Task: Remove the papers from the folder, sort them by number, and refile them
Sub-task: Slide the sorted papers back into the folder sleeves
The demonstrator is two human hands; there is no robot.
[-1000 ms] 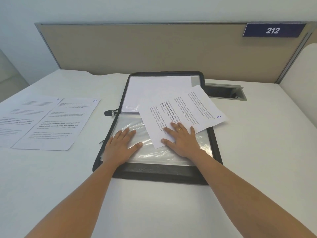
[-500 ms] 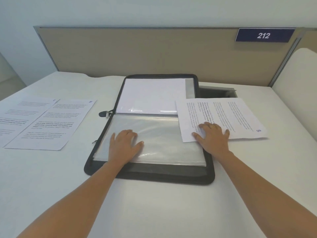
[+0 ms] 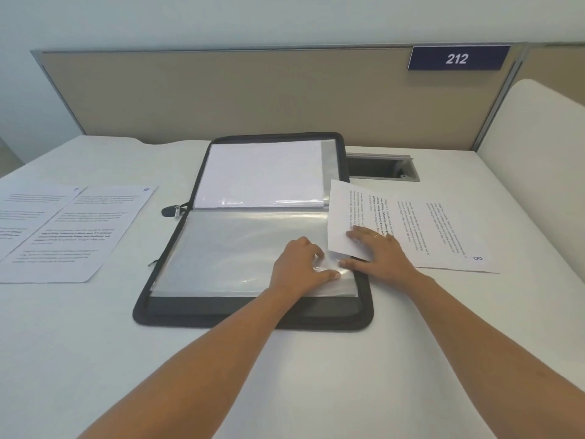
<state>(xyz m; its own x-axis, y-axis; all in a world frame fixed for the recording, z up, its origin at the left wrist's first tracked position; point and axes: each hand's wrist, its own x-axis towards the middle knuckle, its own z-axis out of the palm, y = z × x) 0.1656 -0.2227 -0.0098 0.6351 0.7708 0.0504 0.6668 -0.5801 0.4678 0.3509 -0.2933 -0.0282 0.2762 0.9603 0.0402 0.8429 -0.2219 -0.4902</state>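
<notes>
Open zip folder [image 3: 253, 315] lying flat on the white tabletop [image 3: 285, 375], spine running left to right. Its far half carries a white page [image 3: 262, 172] under plastic; its near half shows a clear sleeve [image 3: 237, 251], apparently empty. The left hand [image 3: 297, 267] sits at the sleeve's right edge, its grip curled, thumb and fingers pinching the film so that it puckers and glints. The right hand [image 3: 384, 253] rests on the sheet numbered 8 [image 3: 437, 229], grip spread with fingers laid fairly flat on top and the thumb just beside the near edge. This sheet lies mostly on the tabletop right of the folder, its left end riding up over the folder's rim, close to the sleeve's mouth. Two more printed sheets [image 3: 79, 232] lie well apart at far left. Both film and paper are judged light, limp and slippery; the sheet is best held near its leading corner and fed in flat to avoid buckling.
</notes>
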